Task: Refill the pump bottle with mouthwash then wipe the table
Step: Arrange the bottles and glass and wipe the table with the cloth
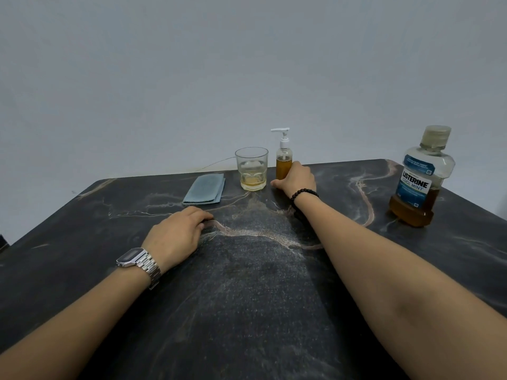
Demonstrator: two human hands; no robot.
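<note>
The pump bottle (283, 160), pump on and partly full of amber liquid, stands at the far side of the surface (82, 270). The right hand (297, 178) rests against its base, fingers curled loosely, not clearly gripping. The refill looks barely begun; unscrewing the pump likely comes next. The left hand (175, 234) lies flat nearby, empty.

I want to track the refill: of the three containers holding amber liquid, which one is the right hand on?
The small pump bottle with the white pump top. The right hand wraps its base; the glass and the big mouthwash bottle stand untouched.
</note>
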